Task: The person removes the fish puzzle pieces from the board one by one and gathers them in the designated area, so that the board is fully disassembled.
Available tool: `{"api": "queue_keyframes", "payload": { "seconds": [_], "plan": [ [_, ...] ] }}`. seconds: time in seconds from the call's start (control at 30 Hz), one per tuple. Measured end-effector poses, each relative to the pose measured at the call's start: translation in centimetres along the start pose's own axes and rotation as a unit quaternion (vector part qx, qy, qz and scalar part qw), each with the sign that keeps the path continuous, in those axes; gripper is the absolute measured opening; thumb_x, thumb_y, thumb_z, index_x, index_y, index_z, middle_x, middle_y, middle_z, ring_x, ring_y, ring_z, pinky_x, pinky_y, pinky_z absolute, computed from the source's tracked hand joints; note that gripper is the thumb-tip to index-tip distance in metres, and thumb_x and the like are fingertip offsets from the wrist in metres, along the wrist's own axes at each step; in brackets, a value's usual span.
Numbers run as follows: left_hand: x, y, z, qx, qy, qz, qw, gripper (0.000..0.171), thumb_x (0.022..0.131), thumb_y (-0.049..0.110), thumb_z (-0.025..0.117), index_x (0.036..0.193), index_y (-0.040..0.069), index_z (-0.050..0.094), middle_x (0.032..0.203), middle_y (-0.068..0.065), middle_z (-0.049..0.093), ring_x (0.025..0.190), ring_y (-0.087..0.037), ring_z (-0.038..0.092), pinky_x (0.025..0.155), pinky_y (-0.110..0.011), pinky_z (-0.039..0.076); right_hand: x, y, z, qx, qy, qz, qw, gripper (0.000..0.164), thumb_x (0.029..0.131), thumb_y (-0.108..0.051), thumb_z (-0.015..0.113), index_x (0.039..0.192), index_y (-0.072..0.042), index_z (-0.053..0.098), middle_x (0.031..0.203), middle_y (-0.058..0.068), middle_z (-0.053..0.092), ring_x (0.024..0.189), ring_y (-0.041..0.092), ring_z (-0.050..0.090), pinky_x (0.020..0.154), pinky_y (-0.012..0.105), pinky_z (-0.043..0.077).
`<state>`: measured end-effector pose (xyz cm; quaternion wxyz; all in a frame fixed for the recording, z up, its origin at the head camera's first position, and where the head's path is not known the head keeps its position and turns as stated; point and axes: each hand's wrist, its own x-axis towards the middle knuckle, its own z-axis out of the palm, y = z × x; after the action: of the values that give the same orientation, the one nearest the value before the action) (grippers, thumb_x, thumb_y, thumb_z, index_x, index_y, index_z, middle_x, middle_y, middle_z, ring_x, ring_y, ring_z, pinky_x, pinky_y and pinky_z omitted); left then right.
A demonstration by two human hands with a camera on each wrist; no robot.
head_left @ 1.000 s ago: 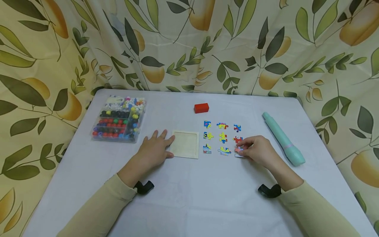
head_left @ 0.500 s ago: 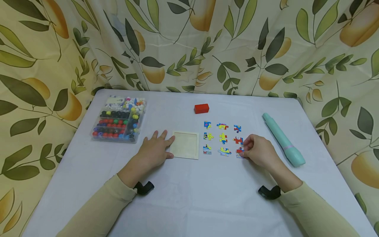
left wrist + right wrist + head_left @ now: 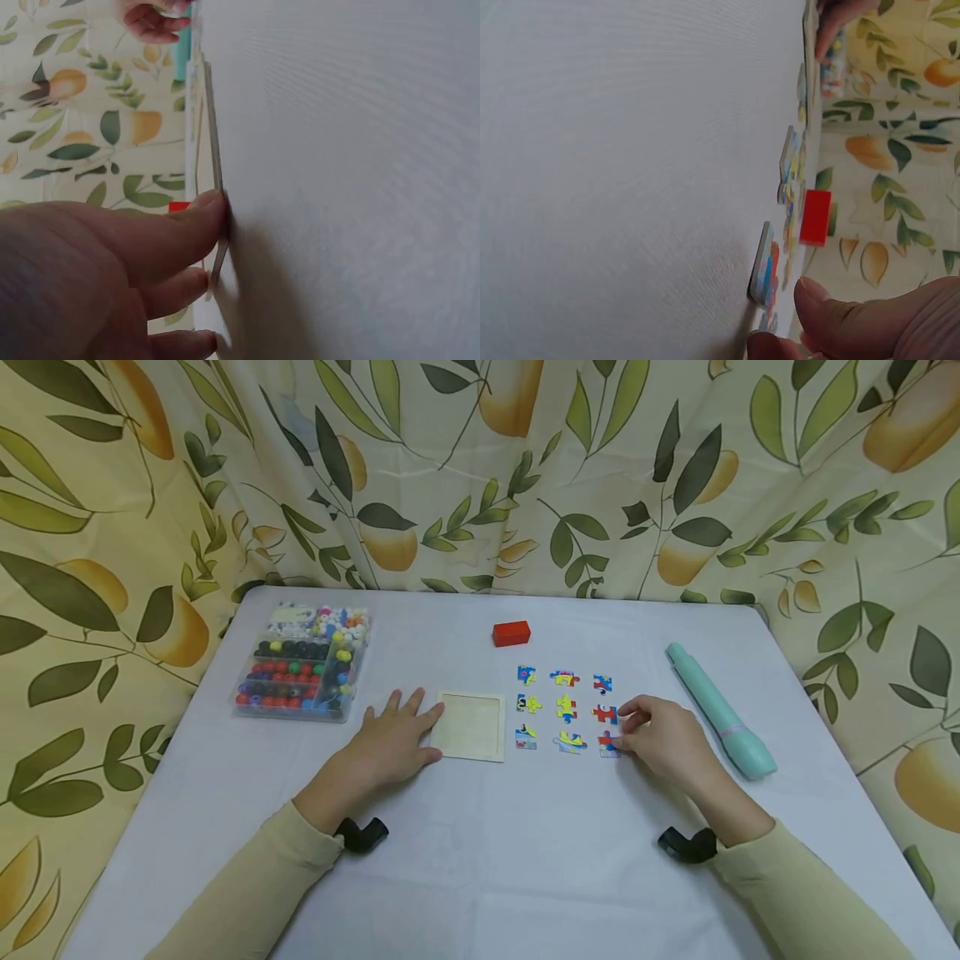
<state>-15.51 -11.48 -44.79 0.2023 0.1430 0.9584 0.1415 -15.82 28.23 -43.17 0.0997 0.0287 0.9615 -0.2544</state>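
Note:
My left hand rests with spread fingers at the left edge of a shallow, square wooden puzzle tray. In the left wrist view, the thumb touches the tray's edge. Right of the tray, several colourful jigsaw pieces lie apart in rows. My right hand is beside the red and blue bottom-right jigsaw piece, its thumb and fingers bent and apart. The right wrist view has that jigsaw piece flat on the cloth, with the thumb off it. Part of the right hand's fingers is hidden there.
A red block lies behind the jigsaw pieces. At the back left stands a clear compartment box of coloured beads. A mint-green, long-handled object with a thicker end lies on the right. Patterned curtain hangs behind the white-covered table.
My right hand has let go of the bottom-right jigsaw piece and drawn slightly right, uncovering it. That piece sits a little farther right than a second ago. My left hand stays by the tray.

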Motion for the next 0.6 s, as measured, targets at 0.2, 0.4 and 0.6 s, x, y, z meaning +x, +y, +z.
{"api": "queue_keyframes", "payload": {
  "seconds": [0.2, 0.4, 0.6],
  "plan": [
    [0.3, -0.5, -0.3, -0.029, -0.003, 0.007, 0.9996, 0.077, 0.104, 0.049, 0.068, 0.17, 0.026, 0.035, 0.181, -0.014, 0.018, 0.168, -0.048, 0.008, 0.124, -0.085, 0.011, 0.3, -0.4, -1.1, -0.011, 0.012, -0.015, 1.0, 0.063, 0.093, -0.02, 0.083, 0.15, -0.008, 0.059, 0.133, 0.019, 0.071, 0.111, 0.037, 0.068, 0.088, 0.047, 0.059],
    [0.0, -0.8, -1.1, -0.055, 0.03, 0.018, 0.9979, 0.076, 0.105, 0.047, 0.067, 0.17, 0.024, 0.036, 0.181, -0.02, 0.016, 0.167, -0.05, 0.009, 0.125, -0.083, 0.01, 0.6, -1.9, -2.4, -0.023, 0.052, -0.051, 0.997, 0.081, 0.093, -0.02, 0.085, 0.163, -0.008, 0.046, 0.156, 0.027, 0.056, 0.135, 0.051, 0.058, 0.103, 0.067, 0.055],
    [0.1, -0.7, -2.6, -0.037, 0.097, -0.004, 0.9946, 0.087, 0.105, 0.054, 0.065, 0.173, 0.02, 0.024, 0.182, -0.02, 0.003, 0.168, -0.05, 0.0, 0.126, -0.082, 0.006, 0.6, -3.6, -3.6, -0.032, 0.107, -0.1, 0.989, 0.082, 0.097, -0.03, 0.082, 0.166, -0.011, 0.042, 0.168, 0.026, 0.043, 0.155, 0.053, 0.038, 0.12, 0.076, 0.035]
  ]
}}
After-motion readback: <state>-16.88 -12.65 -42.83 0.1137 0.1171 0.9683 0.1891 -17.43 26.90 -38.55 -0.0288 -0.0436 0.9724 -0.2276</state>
